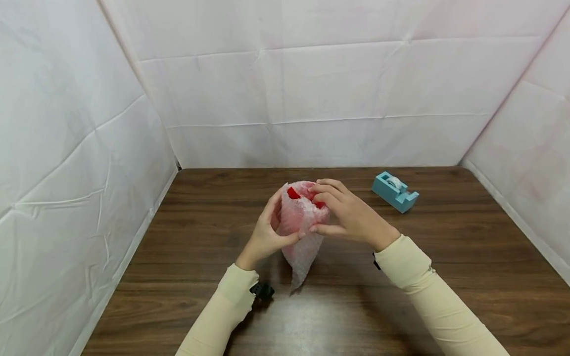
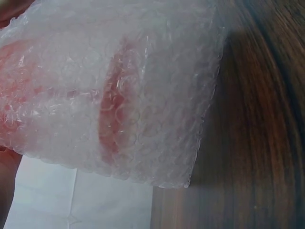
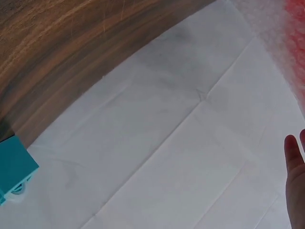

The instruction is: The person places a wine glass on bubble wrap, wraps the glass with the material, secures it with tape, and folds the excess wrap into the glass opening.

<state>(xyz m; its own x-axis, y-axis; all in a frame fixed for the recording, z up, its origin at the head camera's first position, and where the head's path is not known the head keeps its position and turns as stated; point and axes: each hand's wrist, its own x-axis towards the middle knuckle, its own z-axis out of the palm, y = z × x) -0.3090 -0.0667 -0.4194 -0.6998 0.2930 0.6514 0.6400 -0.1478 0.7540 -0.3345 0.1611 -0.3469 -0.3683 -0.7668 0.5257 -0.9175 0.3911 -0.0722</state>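
A sheet of bubble wrap (image 1: 294, 220) is wrapped around a red object (image 1: 293, 193) whose kind I cannot tell; bits of red show at the wrap's top opening. My left hand (image 1: 264, 235) grips the bundle from the left, thumb across its front. On the other side, my right hand (image 1: 354, 215) has its fingers over the top edge and its thumb against the front, pinching the wrap. In the left wrist view, the loose end of the bubble wrap (image 2: 167, 95) fills much of the picture, with red showing through. Fingers of the right hand (image 3: 296, 176) appear in the right wrist view.
A light blue tape dispenser (image 1: 394, 192) with a roll of tape stands at the back right of the dark wooden table (image 1: 196, 237). White fabric walls (image 1: 311, 89) close off the back and both sides.
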